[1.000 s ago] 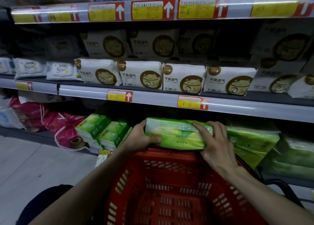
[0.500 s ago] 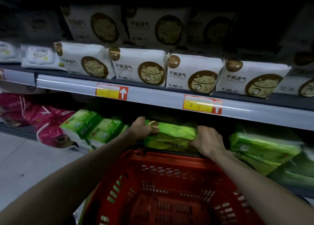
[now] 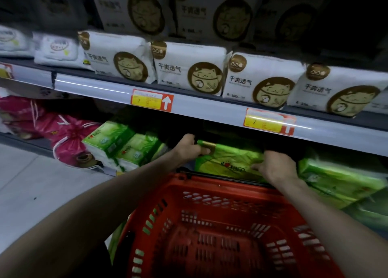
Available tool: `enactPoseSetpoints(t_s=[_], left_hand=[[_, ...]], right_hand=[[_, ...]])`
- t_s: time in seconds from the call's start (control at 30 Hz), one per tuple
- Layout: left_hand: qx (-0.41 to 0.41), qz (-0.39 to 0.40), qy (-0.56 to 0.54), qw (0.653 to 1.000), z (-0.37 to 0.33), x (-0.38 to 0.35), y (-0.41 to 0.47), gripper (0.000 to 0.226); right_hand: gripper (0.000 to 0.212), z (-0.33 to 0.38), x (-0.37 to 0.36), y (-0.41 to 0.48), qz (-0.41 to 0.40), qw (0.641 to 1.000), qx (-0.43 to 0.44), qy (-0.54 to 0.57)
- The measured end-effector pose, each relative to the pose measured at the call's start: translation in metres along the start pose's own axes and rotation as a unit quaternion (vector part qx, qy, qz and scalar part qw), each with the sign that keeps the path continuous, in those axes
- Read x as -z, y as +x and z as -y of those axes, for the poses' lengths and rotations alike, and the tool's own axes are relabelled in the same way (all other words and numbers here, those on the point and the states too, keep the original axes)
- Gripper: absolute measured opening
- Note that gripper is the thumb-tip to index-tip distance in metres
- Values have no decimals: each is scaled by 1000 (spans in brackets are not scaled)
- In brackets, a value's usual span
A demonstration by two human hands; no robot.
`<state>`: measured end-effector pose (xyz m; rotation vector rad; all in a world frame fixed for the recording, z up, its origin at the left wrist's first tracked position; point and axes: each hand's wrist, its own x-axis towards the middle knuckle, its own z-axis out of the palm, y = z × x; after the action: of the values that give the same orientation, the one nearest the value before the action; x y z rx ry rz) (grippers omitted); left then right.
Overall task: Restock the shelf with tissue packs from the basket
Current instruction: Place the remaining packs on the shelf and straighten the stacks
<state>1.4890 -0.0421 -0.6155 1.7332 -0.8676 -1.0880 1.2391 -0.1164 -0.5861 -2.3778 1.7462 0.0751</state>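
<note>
Both left hand (image 3: 189,149), right hand (image 3: 275,167) fingers (image 3: 256,167) grip tissue pack (image 3: 228,159), now deeper under shelf (image 3: 210,112).

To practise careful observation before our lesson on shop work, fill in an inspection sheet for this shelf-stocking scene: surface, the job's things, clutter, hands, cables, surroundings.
Surface: lower shelf, dim, under a grey rail.
Job's things: green tissue pack held at the shelf opening, beyond the far rim of the red basket; more green packs to its left and right.
Clutter: pink bags at the shelf's left end.
Hands: left hand grips the pack's left end; right hand grips its right end.
Cables: nothing seen.
Surroundings: white cat-print packs on the shelf above; price tags on the rail; pale floor at left.
</note>
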Motion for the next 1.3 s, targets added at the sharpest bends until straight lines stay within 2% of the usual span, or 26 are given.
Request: enactPoseSetpoints(t_s=[0.03, 0.17, 0.23, 0.27, 0.37, 0.47, 0.53, 0.77, 0.97, 1.3], left_hand=[[1, 1, -1, 1000, 1, 0, 1, 32], [38, 28, 29, 998, 1, 2, -6, 34], [44, 35, 109, 992, -2, 1, -12, 60], [39, 40, 169, 984, -7, 1, -20, 71], [-5, 31, 304, 952, -22, 0, -42, 70], [-50, 33, 358, 932, -26, 0, -58, 82], [-57, 55, 381, 921, -26, 0, -62, 88], [-98, 101, 450, 882, -14, -2, -78, 73], [-96, 102, 468, 872, -12, -5, -74, 72], [-85, 101, 497, 858, -6, -14, -71, 67]], right_hand=[[36, 2, -1, -3, -2, 1000, 7, -16], [43, 1, -3, -7, 18, 999, 13, -48], [52, 1, 0, -9, 51, 998, 11, -36], [56, 1, 1, -11, 60, 998, 9, -29], [65, 3, 3, -27, 32, 999, 19, -16], [73, 3, 3, -48, -16, 999, 45, -3], [79, 2, 2, -58, -6, 998, 63, 9], [84, -5, -1, -77, 73, 994, 77, -12], [88, 1, -9, -72, 102, 993, 59, -4], [89, -5, -25, -70, 100, 994, 50, 8]])
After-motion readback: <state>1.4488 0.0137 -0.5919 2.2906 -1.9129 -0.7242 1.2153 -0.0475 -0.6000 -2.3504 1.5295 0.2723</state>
